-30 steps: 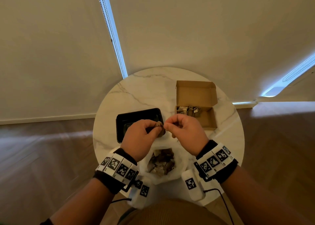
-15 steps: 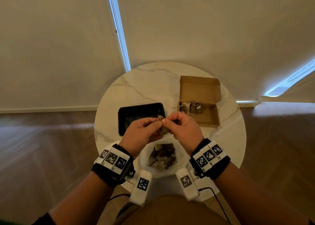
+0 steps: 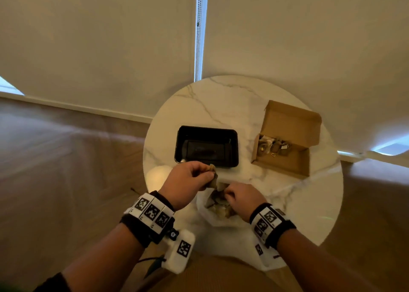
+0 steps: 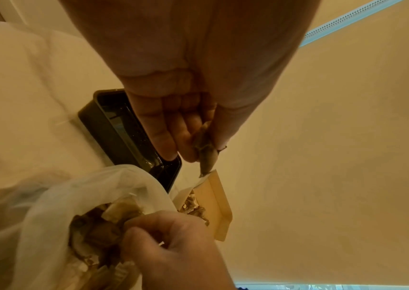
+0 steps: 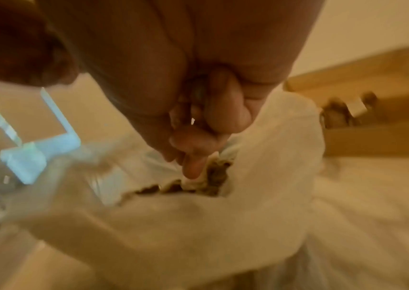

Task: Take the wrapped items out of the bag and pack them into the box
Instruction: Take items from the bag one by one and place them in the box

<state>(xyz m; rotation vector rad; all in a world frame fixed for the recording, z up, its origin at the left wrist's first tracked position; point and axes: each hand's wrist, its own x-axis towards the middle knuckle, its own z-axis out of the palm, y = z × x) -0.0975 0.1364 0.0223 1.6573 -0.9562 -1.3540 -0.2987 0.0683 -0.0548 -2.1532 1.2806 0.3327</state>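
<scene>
Over bag (image 3: 221, 219), L hand (image 3: 188, 181) grip pinches wrapped item (image 4: 204, 151); R hand (image 3: 242, 200) grip curled in bag, contents unclear.

Open strip of desk (image 3: 243, 119) between black tray (image 3: 207, 146) at centre and cardboard box (image 3: 285, 141) far right. Far half of desk bare. Box lid flap upright along far side; open from above and near side. Wrapped items (image 3: 273, 146) crowd box's left end, right end free. Bag (image 3: 219, 205) blocks near centre edge.
</scene>
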